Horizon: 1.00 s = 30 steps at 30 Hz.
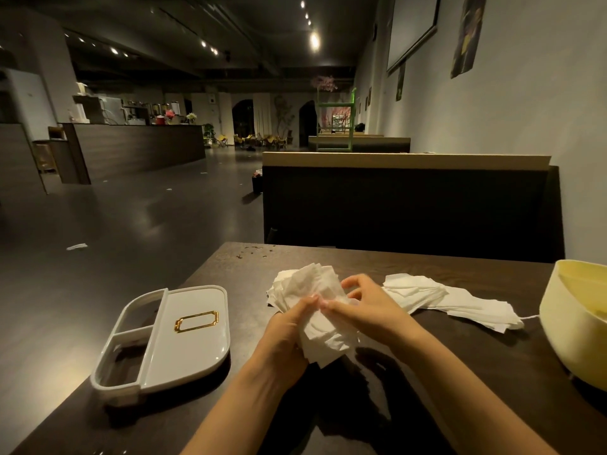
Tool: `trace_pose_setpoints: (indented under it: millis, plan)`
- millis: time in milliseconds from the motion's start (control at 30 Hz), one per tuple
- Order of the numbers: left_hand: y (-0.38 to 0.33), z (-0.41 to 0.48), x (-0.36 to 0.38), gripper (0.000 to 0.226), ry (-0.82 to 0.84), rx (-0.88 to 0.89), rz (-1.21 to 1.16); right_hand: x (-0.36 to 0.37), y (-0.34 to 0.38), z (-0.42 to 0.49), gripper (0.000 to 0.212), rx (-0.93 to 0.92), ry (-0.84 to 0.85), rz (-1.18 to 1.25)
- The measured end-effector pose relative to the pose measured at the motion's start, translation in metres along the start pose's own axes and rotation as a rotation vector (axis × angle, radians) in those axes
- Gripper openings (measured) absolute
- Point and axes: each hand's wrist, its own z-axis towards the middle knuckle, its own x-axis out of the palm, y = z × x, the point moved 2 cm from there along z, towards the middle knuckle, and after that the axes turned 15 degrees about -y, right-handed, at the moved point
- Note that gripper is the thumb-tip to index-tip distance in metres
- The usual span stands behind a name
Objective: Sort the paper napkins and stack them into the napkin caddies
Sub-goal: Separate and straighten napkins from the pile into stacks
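Hands are working above the dark wooden table (427,372): the left hand (285,336) is gripping a crumpled white paper napkin bundle (315,310), the right hand (364,305) is pinching its top. More loose white napkins (453,300) are lying just right; a white lidded caddy (184,333) is sitting left.

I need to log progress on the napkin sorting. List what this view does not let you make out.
- Yellow container, head view: cut off by the right edge; contents unclear.
- White caddy: its lid hides most of the interior.
- Napkin bundle: the left hand and right hand cover its middle; count unknowable.
- Loose napkins: overlapping, uncountable.
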Motion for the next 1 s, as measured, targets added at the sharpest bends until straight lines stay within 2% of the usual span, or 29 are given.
trace_pose_setpoints:
  millis: [67,133,267,300,433,533,600,800,933,1000]
  plan:
    - [0.001,0.000,0.002,0.046,0.060,0.000,-0.033,0.004,-0.005,-0.007,0.046,0.124,0.214,0.181]
    - [0.001,-0.002,0.004,0.048,0.068,0.010,-0.019,-0.002,-0.009,-0.015,0.039,0.143,0.250,0.295]
    - [0.001,0.000,0.002,0.065,0.075,0.140,0.061,-0.028,-0.019,-0.027,0.028,0.110,0.068,0.380]
    - [0.000,-0.004,0.005,0.065,0.119,0.170,0.088,-0.040,-0.021,-0.034,0.029,0.112,0.014,0.414]
    - [0.008,-0.019,0.016,0.039,0.289,0.268,0.319,-0.079,-0.038,-0.062,0.038,0.145,-0.131,0.487]
    - [0.024,-0.033,0.027,0.046,0.367,0.321,0.502,-0.094,-0.056,-0.084,0.037,0.166,-0.166,0.476]
    - [0.039,-0.045,0.031,0.051,0.390,0.331,0.535,-0.096,-0.064,-0.096,0.040,0.182,-0.178,0.445]
    - [0.062,-0.069,0.044,0.040,0.210,0.456,0.537,-0.082,-0.071,-0.112,0.047,0.177,-0.315,0.427]
    - [0.065,-0.074,0.053,0.016,-0.035,0.432,0.529,-0.073,-0.063,-0.116,0.057,0.232,-0.356,0.521]
    - [0.069,-0.073,0.054,0.017,-0.143,0.467,0.537,-0.068,-0.060,-0.116,0.058,0.219,-0.424,0.493]
